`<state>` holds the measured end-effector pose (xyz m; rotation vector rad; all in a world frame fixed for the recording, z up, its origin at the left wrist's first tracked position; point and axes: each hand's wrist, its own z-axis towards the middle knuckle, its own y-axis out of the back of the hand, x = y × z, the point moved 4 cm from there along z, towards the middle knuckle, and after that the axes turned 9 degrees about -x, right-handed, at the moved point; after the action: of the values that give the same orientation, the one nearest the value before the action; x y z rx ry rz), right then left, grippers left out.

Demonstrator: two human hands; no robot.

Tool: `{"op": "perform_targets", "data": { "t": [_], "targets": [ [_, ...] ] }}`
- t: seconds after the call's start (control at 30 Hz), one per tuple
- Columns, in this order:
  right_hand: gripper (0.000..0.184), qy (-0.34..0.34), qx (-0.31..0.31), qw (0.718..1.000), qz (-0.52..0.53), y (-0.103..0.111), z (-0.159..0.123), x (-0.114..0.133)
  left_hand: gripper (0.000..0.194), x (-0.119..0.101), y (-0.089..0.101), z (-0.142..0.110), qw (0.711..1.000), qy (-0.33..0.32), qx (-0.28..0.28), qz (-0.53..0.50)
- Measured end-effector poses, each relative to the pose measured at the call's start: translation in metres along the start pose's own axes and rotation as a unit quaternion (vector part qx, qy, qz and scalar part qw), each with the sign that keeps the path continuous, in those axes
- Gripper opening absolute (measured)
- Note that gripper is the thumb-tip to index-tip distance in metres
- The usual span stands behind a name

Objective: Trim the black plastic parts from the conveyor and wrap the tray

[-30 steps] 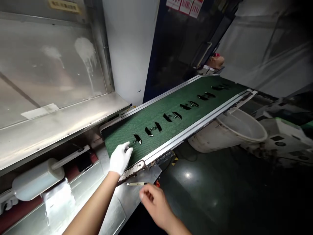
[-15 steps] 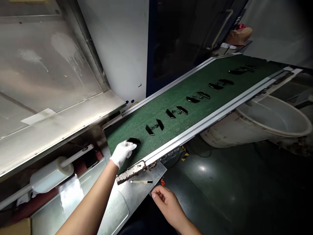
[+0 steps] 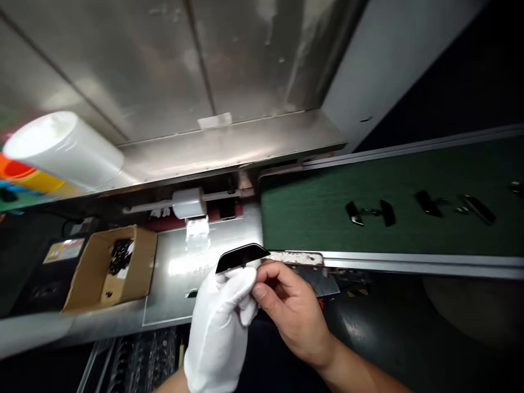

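The left hand (image 3: pixel 221 322), in a white glove, holds a glossy black plastic part (image 3: pixel 241 255) by its lower edge, the gloved fingers clenched around it. The bare right hand (image 3: pixel 292 308) meets it from the right, thumb and forefinger pinching the same part at its right end, so both hands grasp it together. The part sits in the air just left of the green conveyor belt (image 3: pixel 319 218), above the steel tabletop (image 3: pixel 172 289) and close to the belt's rusty end bracket (image 3: pixel 297 257).

On the belt, to the right of the held part, lie more black parts in pairs: one pair (image 3: pixel 370 213) nearest, a second pair (image 3: pixel 454 204) farther right. Left of the belt's end, a white film roll (image 3: pixel 189 203) hangs on a rod. Farther left of the belt, an open cardboard box (image 3: pixel 112 267) with small black pieces rests on the tabletop. A larger white roll (image 3: pixel 63 147) lies well left of the belt, up on the steel ledge.
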<state>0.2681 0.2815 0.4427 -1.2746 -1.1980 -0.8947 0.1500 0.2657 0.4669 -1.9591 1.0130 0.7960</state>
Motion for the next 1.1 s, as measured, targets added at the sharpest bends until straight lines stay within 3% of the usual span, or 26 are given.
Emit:
{"op": "perform_targets", "data": {
  "t": [0.2, 0.43, 0.57, 0.8, 0.93, 1.03, 1.1],
  "targets": [
    [0.016, 0.0, 0.039, 0.999, -0.007, -0.074, 0.002, -0.002, 0.046, -0.03, 0.061, -0.014, 0.991, -0.004, -0.083, -0.109],
    [0.016, -0.057, 0.035, 0.998, 0.013, -0.144, 0.001, -0.014, 0.051, -0.057, 0.124, -0.014, 0.993, -0.035, -0.1, -0.056],
    [0.017, -0.093, 0.044, 0.994, 0.042, -0.174, 0.001, -0.021, 0.057, -0.065, 0.156, -0.012, 0.991, -0.008, -0.128, -0.046],
    [0.011, -0.094, 0.054, 0.993, 0.047, -0.209, 0.001, -0.021, 0.04, -0.066, 0.197, -0.015, 0.992, 0.024, -0.115, -0.042],
    [0.013, -0.098, 0.045, 0.993, 0.036, -0.218, 0.002, -0.022, 0.044, -0.07, 0.206, -0.012, 0.988, -0.013, -0.149, -0.031],
    [0.016, -0.122, 0.046, 0.99, 0.048, -0.22, 0.004, -0.027, 0.035, -0.077, 0.21, -0.007, 0.985, -0.048, -0.167, 0.004],
    [0.018, -0.143, 0.054, 0.987, 0.058, -0.219, 0.004, -0.033, 0.028, -0.079, 0.212, -0.003, 0.987, -0.052, -0.148, 0.037]
  ]
}}
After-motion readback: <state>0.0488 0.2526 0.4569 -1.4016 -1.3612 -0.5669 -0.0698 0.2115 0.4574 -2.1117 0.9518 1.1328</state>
